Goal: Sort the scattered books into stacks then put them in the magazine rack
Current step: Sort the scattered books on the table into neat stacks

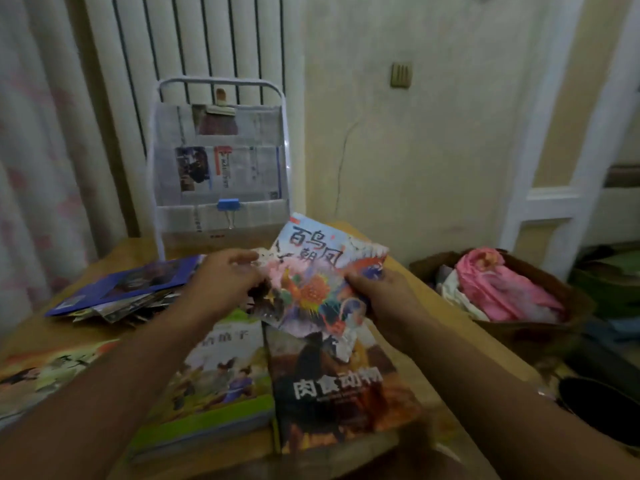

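Note:
Both hands hold a colourful picture book (311, 271) tilted above the wooden table (415, 282). My left hand (225, 275) pinches its left edge and my right hand (377, 296) grips its right edge. Under it lie a brown animal book (343, 393) and a green-edged book (214, 382) on a stack. A blue book (128, 282) tops a messy pile at the left. Another illustrated book (45, 372) lies at the near left. The white magazine rack (218, 161) stands at the table's far side, holding newspapers.
A brown basket (526, 327) with pink cloth stands on the floor to the right. A radiator (194, 39) is behind the rack, a curtain (38, 150) at the left. A dark round object (602, 407) sits at the near right.

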